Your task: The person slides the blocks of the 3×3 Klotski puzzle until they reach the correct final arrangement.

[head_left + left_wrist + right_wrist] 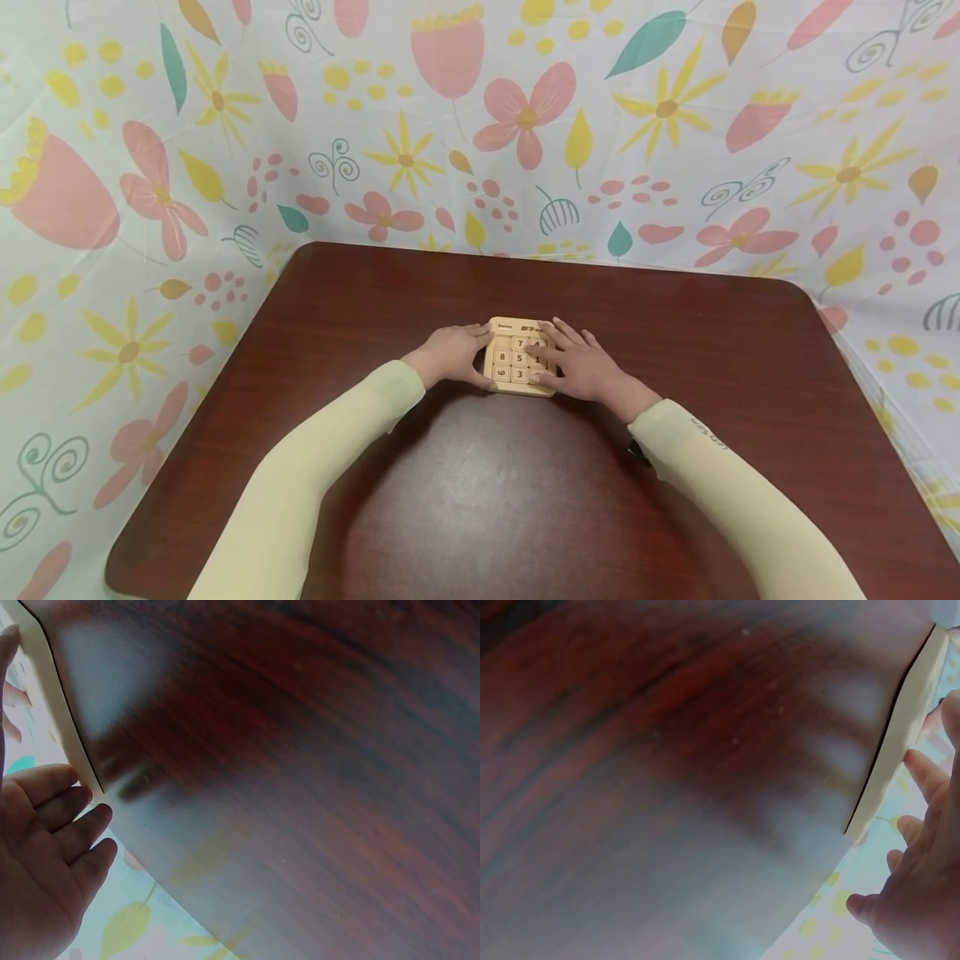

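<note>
A wooden number slide puzzle (520,388) lies flat on the table, its tan frame holding square tiles marked with digits. The top-left slot of the grid holds no tile. At the puzzle's left side, my left hand (453,354) steadies the frame, thumb at the near corner and index finger at the far one. My right hand (588,367) spreads over the right column, index finger and thumb touching tiles and partly hiding them. In the left wrist view the fingers (86,825) sit beside the frame's edge; the right wrist view shows spread fingers (926,776) by the opposite edge.
The dark red-brown wooden table (480,500) has rounded corners and a glossy reflection near the front. A white curtain (480,192) with pink, yellow and green flower prints hangs behind and along both sides. Pale yellow sleeves (330,450) cover both forearms.
</note>
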Motion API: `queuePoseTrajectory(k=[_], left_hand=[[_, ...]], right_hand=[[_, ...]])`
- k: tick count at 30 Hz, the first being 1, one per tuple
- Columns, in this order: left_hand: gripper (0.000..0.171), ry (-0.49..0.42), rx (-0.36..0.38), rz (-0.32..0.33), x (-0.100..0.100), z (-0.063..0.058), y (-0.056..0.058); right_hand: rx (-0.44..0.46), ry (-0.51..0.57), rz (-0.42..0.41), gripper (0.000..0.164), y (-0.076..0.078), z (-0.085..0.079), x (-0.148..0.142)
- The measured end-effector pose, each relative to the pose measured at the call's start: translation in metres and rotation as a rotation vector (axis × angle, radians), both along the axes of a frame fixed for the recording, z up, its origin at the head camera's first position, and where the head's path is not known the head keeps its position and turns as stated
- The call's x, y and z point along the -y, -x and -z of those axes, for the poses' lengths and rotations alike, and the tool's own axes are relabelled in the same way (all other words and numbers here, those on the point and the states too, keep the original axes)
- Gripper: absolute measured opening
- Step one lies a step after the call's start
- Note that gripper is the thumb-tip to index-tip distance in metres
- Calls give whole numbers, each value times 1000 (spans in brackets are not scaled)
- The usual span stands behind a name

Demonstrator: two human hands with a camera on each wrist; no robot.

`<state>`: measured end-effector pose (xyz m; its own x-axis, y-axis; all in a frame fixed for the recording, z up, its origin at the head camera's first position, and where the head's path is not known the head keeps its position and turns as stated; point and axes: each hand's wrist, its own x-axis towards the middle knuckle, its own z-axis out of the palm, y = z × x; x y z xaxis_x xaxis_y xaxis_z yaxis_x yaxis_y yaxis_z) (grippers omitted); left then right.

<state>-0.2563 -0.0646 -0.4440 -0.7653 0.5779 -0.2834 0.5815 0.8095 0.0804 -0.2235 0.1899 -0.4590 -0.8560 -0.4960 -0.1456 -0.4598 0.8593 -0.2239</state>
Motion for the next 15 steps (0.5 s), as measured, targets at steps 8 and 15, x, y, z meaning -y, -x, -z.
queuePoseTrajectory(k=[8,15], left_hand=[[104,1,5,4,0,1,0],[103,-9,-2,8,1,2,1]], right_hand=[[-11,-7,-17,59,0,1,4],[-1,-1,-16,60,2,0,6]])
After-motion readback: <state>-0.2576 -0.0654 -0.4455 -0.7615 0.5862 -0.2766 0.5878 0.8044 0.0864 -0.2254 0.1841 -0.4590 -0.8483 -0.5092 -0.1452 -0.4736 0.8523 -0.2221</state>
